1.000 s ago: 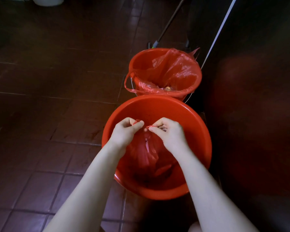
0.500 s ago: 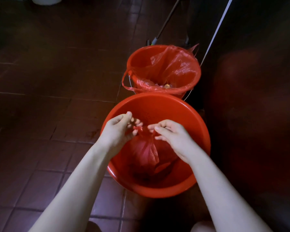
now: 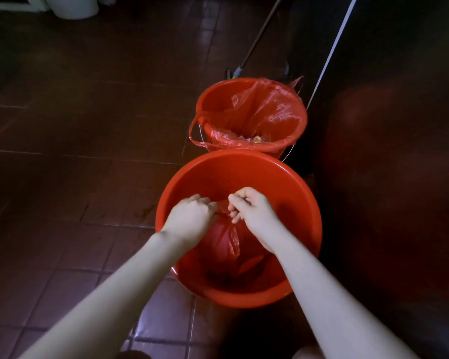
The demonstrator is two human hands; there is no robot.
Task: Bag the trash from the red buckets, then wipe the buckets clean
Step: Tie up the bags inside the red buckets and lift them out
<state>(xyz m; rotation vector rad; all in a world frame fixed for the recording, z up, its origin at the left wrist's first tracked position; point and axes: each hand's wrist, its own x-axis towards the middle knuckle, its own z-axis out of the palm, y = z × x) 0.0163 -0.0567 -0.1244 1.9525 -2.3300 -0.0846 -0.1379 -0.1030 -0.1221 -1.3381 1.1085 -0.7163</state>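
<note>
A wide red basin (image 3: 290, 187) stands on the floor in front of me. Inside it sits a red plastic bag (image 3: 224, 246), gathered at its top. My left hand (image 3: 189, 218) grips the bag's neck from the left with curled fingers. My right hand (image 3: 254, 209) pinches the bag's top from the right. The two hands nearly touch above the bag. Behind the basin stands a smaller red bucket (image 3: 208, 99) lined with an open red bag (image 3: 267, 110); some trash (image 3: 255, 138) lies at its bottom.
Dark red floor tiles (image 3: 75, 164) spread to the left. A dark wall or cabinet (image 3: 386, 151) rises close on the right. A mop handle (image 3: 259, 35) and a white pole (image 3: 332, 50) lean behind the bucket. A white container (image 3: 73, 6) stands far at the top left.
My left hand has closed from spread fingers onto the bag's neck, and both hands have drawn together on the bag's top. The camera view has shifted slightly.
</note>
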